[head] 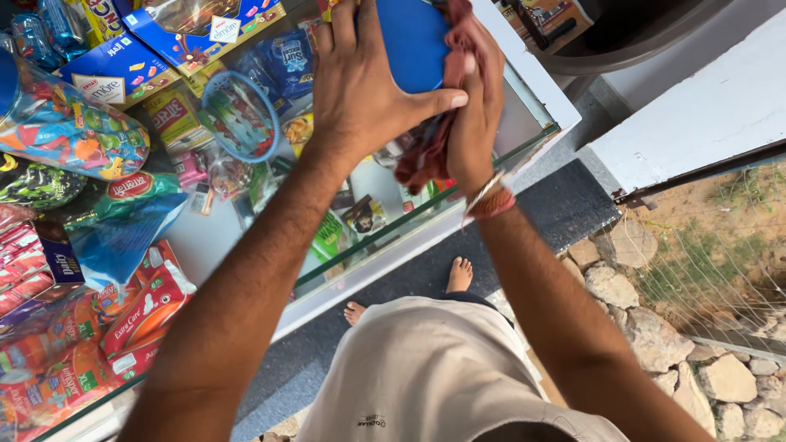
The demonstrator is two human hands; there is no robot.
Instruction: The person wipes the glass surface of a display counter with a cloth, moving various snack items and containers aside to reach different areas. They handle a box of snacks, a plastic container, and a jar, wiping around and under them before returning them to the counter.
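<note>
My left hand (pixel 360 82) is spread over a blue lid of a jar (pixel 413 41) that stands on a glass counter (pixel 458 205). My right hand (pixel 475 106) presses a dark red cloth (pixel 426 151) against the jar's side, with the cloth bunched in its fingers and hanging below the palm. The jar's body is mostly hidden behind both hands. A band and bangle sit on my right wrist.
Snack packets (pixel 139 303), blue boxes (pixel 123 69) and a clear jar of wrapped sweets (pixel 65 123) crowd the counter's left side. More goods lie under the glass. A dark mat (pixel 565 213), my bare feet, stones (pixel 655 327) and a wire fence are at the right.
</note>
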